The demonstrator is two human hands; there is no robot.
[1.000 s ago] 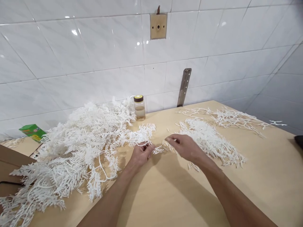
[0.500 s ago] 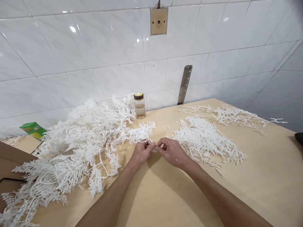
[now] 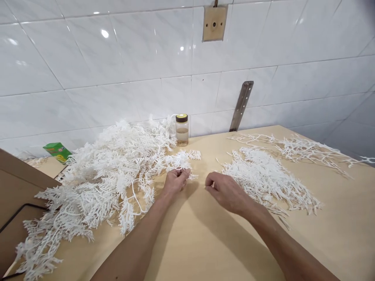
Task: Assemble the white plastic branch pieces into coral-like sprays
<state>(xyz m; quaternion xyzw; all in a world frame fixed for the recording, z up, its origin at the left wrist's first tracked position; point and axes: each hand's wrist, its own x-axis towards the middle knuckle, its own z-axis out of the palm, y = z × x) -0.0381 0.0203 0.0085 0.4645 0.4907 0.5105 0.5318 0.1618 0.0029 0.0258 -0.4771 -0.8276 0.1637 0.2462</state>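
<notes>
My left hand [image 3: 176,181] is closed in a pinch on a white plastic sprig [image 3: 182,159], whose feathery tips stick out above the fingers. Apart from it, my right hand [image 3: 220,189] hovers over the table with thumb and fingertips together; anything between them is too small to make out. Beside the left hand spreads a large heap of white branching sprigs [image 3: 117,168]. Just past the right hand lies a flat pile of small loose white pieces [image 3: 269,175]. Bare white stems [image 3: 313,150] lie at the far right.
A lidded jar [image 3: 182,132] with brownish liquid stands at the back of the wooden table [image 3: 187,242], near the tiled wall. A green packet [image 3: 58,151] and a cardboard box [image 3: 20,203] are on the left. A metal strip [image 3: 241,105] leans against the wall.
My right hand has drawn away from the left, toward the right. The left hand keeps its pinch on the sprig. The view has turned a little to the left.
</notes>
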